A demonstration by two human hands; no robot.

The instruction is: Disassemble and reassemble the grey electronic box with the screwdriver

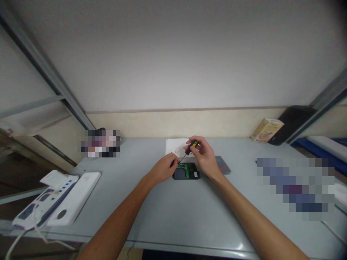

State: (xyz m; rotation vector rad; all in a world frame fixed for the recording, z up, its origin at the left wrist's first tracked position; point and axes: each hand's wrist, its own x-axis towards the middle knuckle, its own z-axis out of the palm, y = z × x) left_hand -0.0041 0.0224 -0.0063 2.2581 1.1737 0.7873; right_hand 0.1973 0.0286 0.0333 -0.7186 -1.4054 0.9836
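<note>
A small dark device [187, 172] with an exposed green circuit board lies flat on the grey table [173, 213]. My right hand [204, 156] is closed round a black and yellow screwdriver [192, 146], whose thin shaft slants down-left toward the board. My left hand [164, 167] rests at the device's left edge, fingers curled against it near the screwdriver tip. A white sheet of paper [175, 146] lies just behind the device.
A grey flat piece [222, 164] lies right of the device. White power strips [58, 196] with cables sit at the table's left edge. A yellowish box [267, 130] and a black object [294, 122] stand at the back right by the wall.
</note>
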